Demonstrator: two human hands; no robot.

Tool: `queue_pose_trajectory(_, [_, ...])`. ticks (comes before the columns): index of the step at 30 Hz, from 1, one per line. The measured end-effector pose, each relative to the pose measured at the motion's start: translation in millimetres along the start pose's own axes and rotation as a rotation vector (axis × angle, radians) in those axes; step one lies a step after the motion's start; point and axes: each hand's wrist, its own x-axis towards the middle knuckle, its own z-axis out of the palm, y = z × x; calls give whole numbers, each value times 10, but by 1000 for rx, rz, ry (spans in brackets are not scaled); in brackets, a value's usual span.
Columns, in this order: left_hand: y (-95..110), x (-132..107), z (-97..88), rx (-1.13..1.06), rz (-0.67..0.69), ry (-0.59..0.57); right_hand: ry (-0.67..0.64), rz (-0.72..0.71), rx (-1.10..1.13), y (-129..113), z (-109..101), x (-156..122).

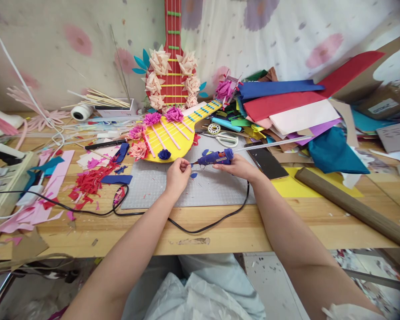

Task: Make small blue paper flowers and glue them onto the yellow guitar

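My right hand [237,167] is wrapped round a blue hot glue gun [216,158], with a long clear glue stick [273,144] sticking out of its back. The nozzle points left, toward the fingertips of my left hand [179,176]. Those fingers are pinched on a small dark blue paper petal, mostly hidden by them. Loose blue petals [194,176] lie on the grey cutting mat [153,189] beneath. Just behind my left hand rests a yellow paper guitar [182,142] with pink paper flowers [174,114] and one dark blue flower [164,154].
A red paper guitar [173,80] with cream flowers stands against the curtain. Scissors [227,139], a phone [268,161] and stacked coloured paper [286,102] are on the right. Red scraps [93,180] and a power strip [10,191] lie left. A black cord [200,231] crosses in front.
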Motion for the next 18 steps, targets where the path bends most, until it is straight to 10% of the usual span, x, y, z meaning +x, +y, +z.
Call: queue_pose_trajectory(18, [3,0,-1,-14,-13,-3,-33,15,-36,28,7,14])
